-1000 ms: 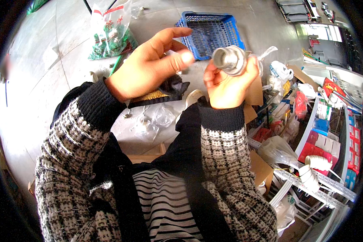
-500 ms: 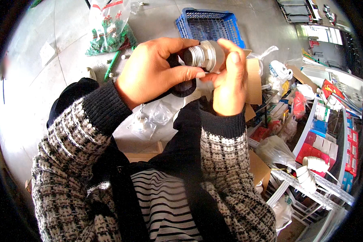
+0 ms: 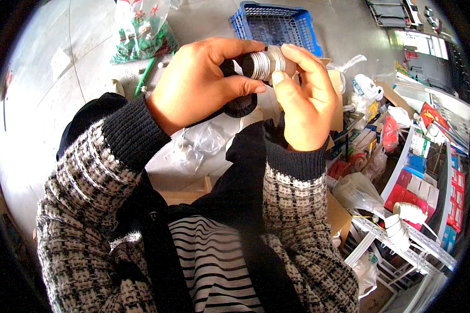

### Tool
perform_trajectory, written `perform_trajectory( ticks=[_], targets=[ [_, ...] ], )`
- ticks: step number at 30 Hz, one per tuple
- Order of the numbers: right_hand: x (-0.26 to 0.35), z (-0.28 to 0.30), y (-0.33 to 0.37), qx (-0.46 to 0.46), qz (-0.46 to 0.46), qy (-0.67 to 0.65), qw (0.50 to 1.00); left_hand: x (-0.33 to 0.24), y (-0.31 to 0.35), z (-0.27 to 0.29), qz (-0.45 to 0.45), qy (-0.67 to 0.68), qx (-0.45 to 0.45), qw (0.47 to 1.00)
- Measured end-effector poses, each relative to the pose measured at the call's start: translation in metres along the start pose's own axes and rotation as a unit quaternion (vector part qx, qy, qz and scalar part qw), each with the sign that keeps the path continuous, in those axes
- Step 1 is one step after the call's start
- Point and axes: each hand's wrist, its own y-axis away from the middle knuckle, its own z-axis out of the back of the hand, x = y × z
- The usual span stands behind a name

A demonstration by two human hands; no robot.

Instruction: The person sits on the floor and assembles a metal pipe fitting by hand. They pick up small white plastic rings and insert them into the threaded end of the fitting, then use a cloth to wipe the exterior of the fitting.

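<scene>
In front of my chest, both hands are closed on one pipe piece. My left hand (image 3: 193, 86) grips it from the left, thumb and fingers round its black end. Below that thumb a rounded black part (image 3: 240, 107) shows; how it joins the rest is hidden. A silvery threaded pipe fitting (image 3: 262, 63) lies between the hands, its ridged thread facing left next to a dark ring. On its right end my right hand (image 3: 307, 99) is closed, thumb on the near side and fingers over the top.
A blue plastic crate (image 3: 239, 25) stands on the floor ahead. Left of it sit a bag of green fittings (image 3: 143, 44) and a green pipe (image 3: 145, 78). Clear plastic bags (image 3: 209, 143) lie below my hands. At right are cardboard (image 3: 337, 104) and a white shelf rack (image 3: 418, 255).
My right hand has shifted right and turned, its thumb now laid across the near side of the fitting. The left hand keeps its grip, and the piece has moved slightly up.
</scene>
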Motion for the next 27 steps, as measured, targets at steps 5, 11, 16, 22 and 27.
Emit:
perform_trajectory(
  ticks=[5, 11, 16, 22, 27],
  targets=[
    [-0.0019, -0.0023, 0.001, -0.019, 0.027, 0.02, 0.999, 0.0014, 0.0005, -0.0017, -0.01, 0.002, -0.003, 1.0],
    [-0.0045, -0.0036, 0.0004, -0.024, 0.027, 0.033, 0.999, 0.0013, 0.0017, -0.003, 0.016, 0.046, 0.003, 0.999],
    [-0.0047, -0.0046, 0.0007, -0.024, 0.019, 0.033, 0.999, 0.0024, 0.0022, -0.0024, -0.028, -0.005, -0.014, 1.0],
    [-0.006, -0.0055, 0.0019, -0.02, 0.001, 0.004, 1.0, 0.0042, 0.0018, -0.0028, -0.062, -0.02, -0.032, 0.997],
    [-0.0055, -0.0048, 0.0012, -0.008, 0.051, 0.075, 0.996, 0.0025, 0.0024, -0.0019, -0.068, -0.032, -0.034, 0.997]
  ],
)
